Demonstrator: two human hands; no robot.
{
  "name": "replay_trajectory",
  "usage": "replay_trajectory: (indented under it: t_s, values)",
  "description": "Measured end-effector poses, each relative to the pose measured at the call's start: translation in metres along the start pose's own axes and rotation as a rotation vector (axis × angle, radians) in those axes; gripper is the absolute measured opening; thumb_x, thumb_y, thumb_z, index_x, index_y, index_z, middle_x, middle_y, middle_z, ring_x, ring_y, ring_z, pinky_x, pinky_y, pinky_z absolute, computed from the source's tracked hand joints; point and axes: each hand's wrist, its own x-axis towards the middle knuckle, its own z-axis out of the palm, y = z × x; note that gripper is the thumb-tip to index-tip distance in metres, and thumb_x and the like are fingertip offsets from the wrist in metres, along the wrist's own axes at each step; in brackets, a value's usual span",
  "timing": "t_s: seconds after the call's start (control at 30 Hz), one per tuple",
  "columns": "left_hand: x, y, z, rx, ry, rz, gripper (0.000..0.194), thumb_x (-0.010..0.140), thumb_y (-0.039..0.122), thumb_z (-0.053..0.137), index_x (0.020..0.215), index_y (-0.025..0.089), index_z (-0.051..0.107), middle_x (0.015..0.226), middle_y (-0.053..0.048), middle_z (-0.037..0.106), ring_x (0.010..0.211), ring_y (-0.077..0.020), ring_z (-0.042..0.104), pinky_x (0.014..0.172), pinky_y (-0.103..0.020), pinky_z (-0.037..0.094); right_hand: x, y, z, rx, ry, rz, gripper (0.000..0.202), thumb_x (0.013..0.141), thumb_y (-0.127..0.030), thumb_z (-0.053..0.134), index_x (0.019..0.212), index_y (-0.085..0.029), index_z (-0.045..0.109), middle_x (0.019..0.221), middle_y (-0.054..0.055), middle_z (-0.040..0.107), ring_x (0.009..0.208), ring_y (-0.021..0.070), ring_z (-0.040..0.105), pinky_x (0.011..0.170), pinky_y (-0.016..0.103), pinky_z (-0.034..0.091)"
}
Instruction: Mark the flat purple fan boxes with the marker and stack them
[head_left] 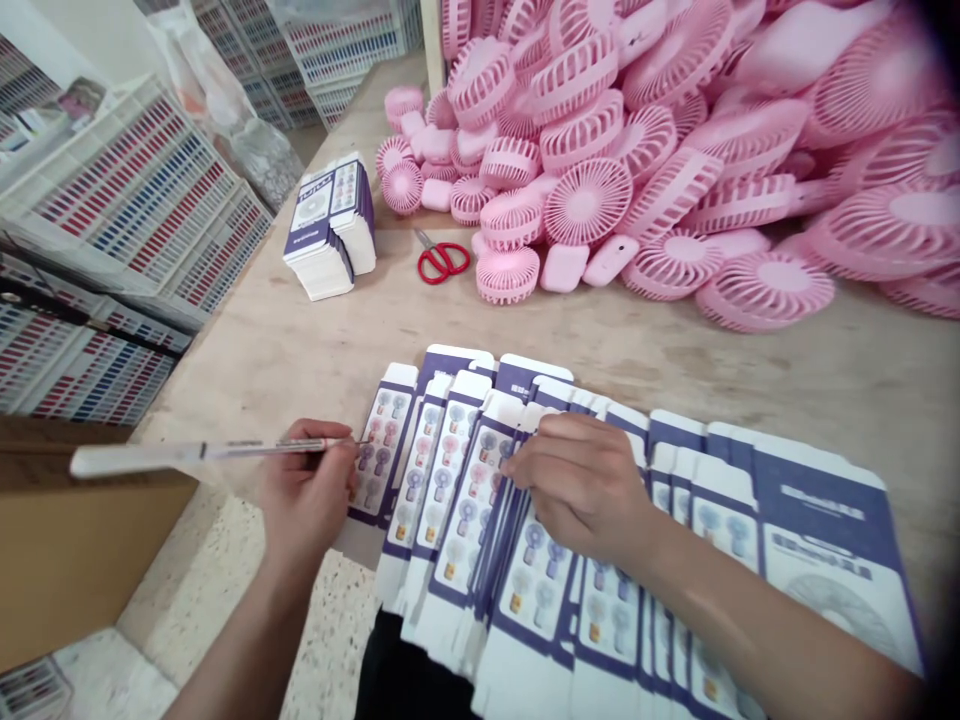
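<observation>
My left hand [315, 480] is closed around a slim white pen [240, 450]. The pen's tip meets the printed side of the leftmost flattened fan carton [382, 440], on its small coloured fan pictures. My right hand [581, 480] lies over the middle of a fanned row of these white and purple cartons [469, 480]. Its fingers are curled, with the fingertips closed at the edge of one carton; the exact grip is partly hidden. The cartons overlap from left to right along the near table edge, and some hang over it.
Pink handheld fans [589, 200] are heaped across the back right of the wooden table [300, 350]. Red-handled scissors [442, 262] lie by the heap. A stack of folded cartons [330, 225] stands at the left edge. White plastic crates [135, 200] and a cardboard box [82, 540] are beyond the table.
</observation>
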Motion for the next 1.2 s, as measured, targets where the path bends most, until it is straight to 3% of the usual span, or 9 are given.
replay_trajectory:
  t_s: [0.17, 0.43, 0.5, 0.63, 0.7, 0.87, 1.07, 1.13, 1.2]
  values:
    - [0.014, 0.011, -0.023, -0.193, -0.581, -0.29, 0.045, 0.065, 0.015, 0.059, 0.11, 0.014, 0.055, 0.053, 0.005, 0.051, 0.039, -0.004, 0.036, 0.036, -0.015, 0.024, 0.0, 0.0, 0.002, -0.003, 0.02, -0.006, 0.027, 0.064, 0.001, 0.037, 0.055, -0.018, 0.053, 0.049, -0.002, 0.052, 0.05, 0.0106, 0.042, 0.048, 0.024, 0.033]
    - [-0.002, 0.024, -0.02, -0.258, -0.76, -0.392, 0.056, 0.056, 0.014, 0.059, 0.112, 0.012, 0.055, 0.051, 0.004, 0.054, 0.033, -0.0049, 0.035, 0.031, -0.017, 0.02, 0.0, 0.0, 0.001, 0.022, 0.013, 0.002, 0.026, 0.063, 0.002, 0.039, 0.059, -0.016, 0.056, 0.059, 0.0, 0.062, 0.052, 0.0109, 0.044, 0.049, 0.025, 0.034]
    - [-0.001, 0.015, -0.012, -0.281, -0.618, -0.314, 0.04, 0.058, 0.015, 0.06, 0.097, 0.013, 0.06, 0.049, 0.004, 0.053, 0.034, -0.0048, 0.036, 0.033, -0.016, 0.024, 0.001, 0.0, 0.0, 0.027, 0.013, 0.004, 0.026, 0.064, 0.003, 0.039, 0.059, -0.016, 0.056, 0.06, 0.0, 0.063, 0.051, 0.011, 0.043, 0.048, 0.026, 0.033]
    - [0.003, -0.004, 0.002, -0.117, -0.094, -0.026, 0.006, 0.065, 0.018, 0.06, 0.07, 0.017, 0.056, 0.042, 0.006, 0.049, 0.037, -0.0068, 0.041, 0.036, -0.017, 0.03, 0.001, 0.0, 0.001, 0.031, 0.022, -0.008, 0.025, 0.064, 0.002, 0.039, 0.057, -0.016, 0.055, 0.06, 0.001, 0.064, 0.05, 0.0107, 0.041, 0.046, 0.026, 0.032]
    - [0.002, -0.01, 0.006, 0.039, -0.01, 0.072, 0.005, 0.067, 0.019, 0.06, 0.069, 0.017, 0.056, 0.044, 0.006, 0.05, 0.039, -0.0082, 0.043, 0.037, -0.018, 0.032, 0.0, 0.0, 0.001, 0.029, 0.023, -0.008, 0.025, 0.064, 0.002, 0.039, 0.057, -0.016, 0.055, 0.06, 0.001, 0.064, 0.05, 0.0107, 0.041, 0.046, 0.026, 0.031]
    - [-0.004, -0.01, 0.01, 0.228, 0.037, 0.215, 0.003, 0.068, 0.02, 0.057, 0.069, 0.017, 0.058, 0.047, 0.005, 0.051, 0.042, -0.0092, 0.044, 0.039, -0.019, 0.032, 0.001, -0.001, 0.0, 0.045, 0.005, 0.008, 0.025, 0.066, 0.002, 0.039, 0.057, -0.016, 0.055, 0.06, 0.001, 0.064, 0.052, 0.0114, 0.044, 0.048, 0.026, 0.035]
    - [-0.004, -0.007, 0.007, 0.175, 0.047, 0.125, 0.007, 0.067, 0.021, 0.059, 0.072, 0.017, 0.058, 0.048, 0.004, 0.052, 0.043, -0.0099, 0.046, 0.04, -0.019, 0.033, 0.001, -0.001, 0.0, 0.035, 0.016, 0.012, 0.026, 0.063, 0.002, 0.038, 0.057, -0.017, 0.055, 0.059, 0.0, 0.063, 0.051, 0.0107, 0.043, 0.047, 0.025, 0.034]
    - [0.001, -0.004, 0.001, 0.019, -0.034, -0.019, 0.014, 0.068, 0.021, 0.059, 0.081, 0.016, 0.059, 0.048, 0.005, 0.05, 0.041, -0.0087, 0.043, 0.04, -0.019, 0.032, 0.0, 0.0, 0.001, 0.034, 0.021, 0.007, 0.026, 0.062, 0.003, 0.038, 0.057, -0.017, 0.055, 0.059, 0.0, 0.063, 0.051, 0.0107, 0.042, 0.047, 0.025, 0.033]
    - [0.007, 0.003, -0.008, -0.141, -0.271, -0.186, 0.029, 0.068, 0.02, 0.058, 0.096, 0.015, 0.058, 0.048, 0.006, 0.049, 0.039, -0.0061, 0.037, 0.038, -0.017, 0.027, 0.0, 0.0, 0.001, 0.035, 0.025, 0.008, 0.026, 0.062, 0.003, 0.038, 0.057, -0.017, 0.055, 0.059, 0.0, 0.063, 0.051, 0.0108, 0.042, 0.047, 0.025, 0.033]
